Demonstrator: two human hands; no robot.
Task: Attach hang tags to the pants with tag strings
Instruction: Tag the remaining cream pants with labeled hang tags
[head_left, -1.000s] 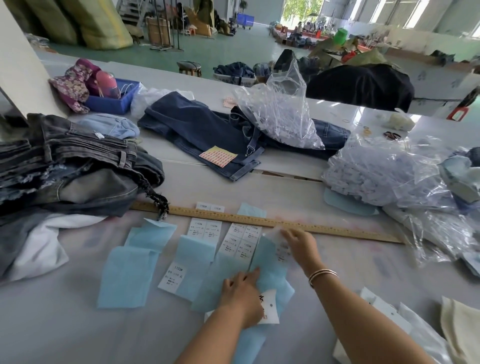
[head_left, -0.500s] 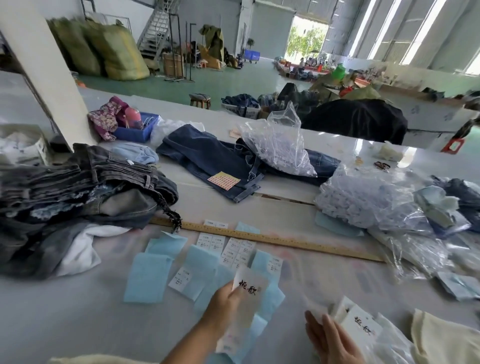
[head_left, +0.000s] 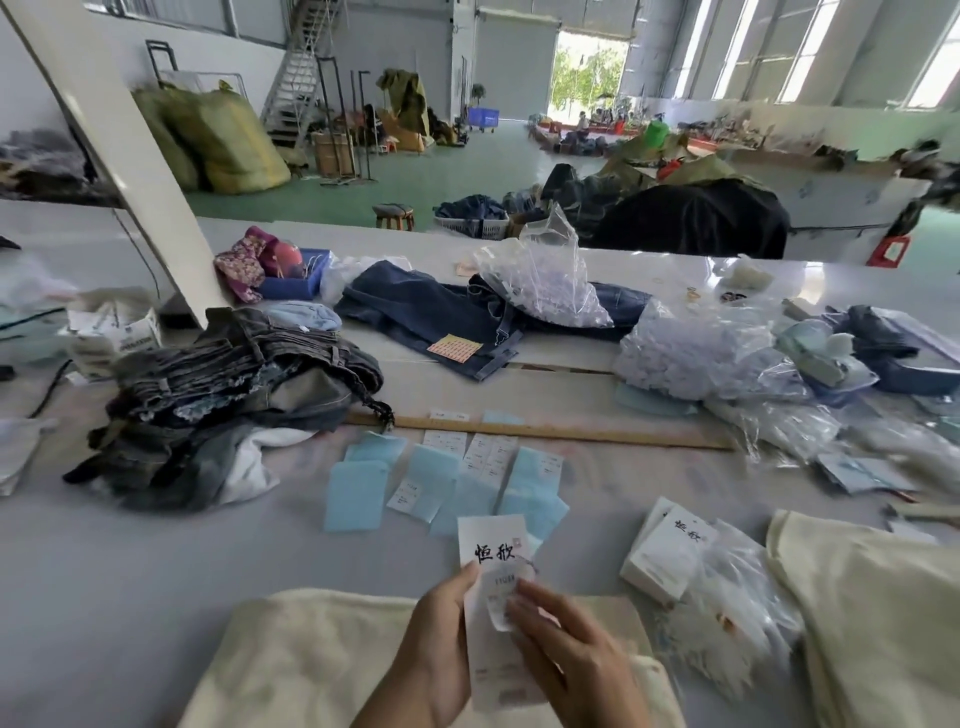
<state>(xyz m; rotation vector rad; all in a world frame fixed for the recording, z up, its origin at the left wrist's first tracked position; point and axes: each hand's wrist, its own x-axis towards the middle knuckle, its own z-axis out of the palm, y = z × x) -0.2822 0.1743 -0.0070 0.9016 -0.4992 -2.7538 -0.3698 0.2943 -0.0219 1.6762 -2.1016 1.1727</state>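
Hands meet over the cream pants (head_left: 322, 660): I see my left hand (head_left: 434, 639) gripping the white hang tag (head_left: 493, 582) upright, right hand (head_left: 566, 654) pinching a small sticker (head_left: 501, 597) against it, nearer than the wooden ruler (head_left: 545, 431).

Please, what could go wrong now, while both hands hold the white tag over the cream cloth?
1. The small size sticker is curled between the right hand and the white hang tag with black characters, held by the left hand; it may stick crooked or creased.
2. The loose pale blue sheets lie close; a sleeve could scatter them.
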